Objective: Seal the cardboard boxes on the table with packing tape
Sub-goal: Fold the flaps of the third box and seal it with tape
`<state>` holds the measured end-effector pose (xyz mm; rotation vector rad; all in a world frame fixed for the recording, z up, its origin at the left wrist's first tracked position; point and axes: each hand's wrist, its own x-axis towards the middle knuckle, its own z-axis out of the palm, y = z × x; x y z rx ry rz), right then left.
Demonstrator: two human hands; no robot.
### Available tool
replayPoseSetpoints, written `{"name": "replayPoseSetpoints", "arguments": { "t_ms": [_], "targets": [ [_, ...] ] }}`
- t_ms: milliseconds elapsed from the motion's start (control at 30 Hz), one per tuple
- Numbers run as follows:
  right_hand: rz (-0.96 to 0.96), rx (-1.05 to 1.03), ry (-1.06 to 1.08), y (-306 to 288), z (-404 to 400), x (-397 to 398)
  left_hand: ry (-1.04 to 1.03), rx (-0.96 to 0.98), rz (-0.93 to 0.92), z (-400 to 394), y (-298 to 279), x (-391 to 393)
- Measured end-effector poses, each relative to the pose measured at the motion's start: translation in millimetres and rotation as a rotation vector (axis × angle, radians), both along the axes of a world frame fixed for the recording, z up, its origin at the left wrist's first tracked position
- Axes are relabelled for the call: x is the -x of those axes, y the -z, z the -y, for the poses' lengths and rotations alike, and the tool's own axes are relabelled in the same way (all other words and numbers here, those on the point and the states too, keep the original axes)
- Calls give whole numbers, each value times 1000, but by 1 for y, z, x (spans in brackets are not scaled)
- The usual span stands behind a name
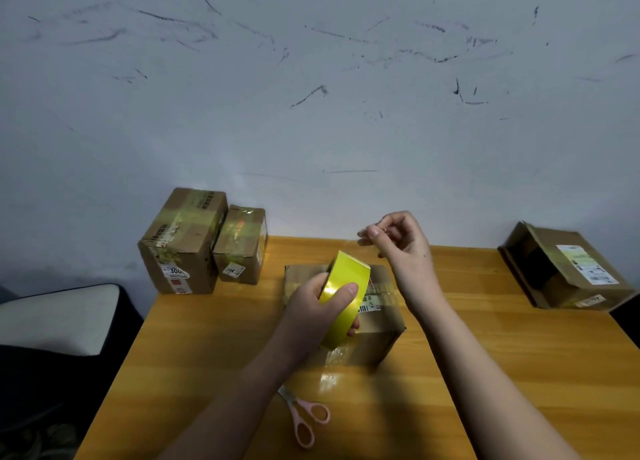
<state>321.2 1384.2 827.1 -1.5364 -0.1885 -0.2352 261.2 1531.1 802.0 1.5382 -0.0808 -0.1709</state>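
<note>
Head view records both bare hands raised over a wooden table point(485, 355) set against a scuffed pale wall point(311, 78). Left hand point(313, 307) grips a yellow roll of packing tape point(341, 297), thumb across the glossy outer face and fingers curled round the far side; the roll stands on edge, directly above a cardboard box point(375, 324) lying at mid-table. Right hand point(401, 241) is held higher and just beyond the roll, thumb and forefinger pinched together (a clear strip of tape appears to run from the roll to that pinch, but it is too faint to confirm). Below the roll, a glossy strip lies down the near face of the box onto the table. Pink-handled scissors point(303, 416) lie near the table's front edge, partly under the left forearm. Two taped boxes point(180, 241) stand side by side at the far-left corner, touching. One open box point(568, 269) lies tilted at the far-right corner, well apart from the hands.
</note>
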Motion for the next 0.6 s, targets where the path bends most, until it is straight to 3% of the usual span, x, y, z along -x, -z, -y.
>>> {"name": "replayPoseSetpoints", "arguments": {
  "t_ms": [133, 600],
  "targets": [
    [-103, -90, 50, -2, -10, 8, -13, -1, -33, 5, 2, 0],
    [-158, -284, 91, 5, -26, 11, -48, -12, -32, 9, 4, 1]
  ]
}}
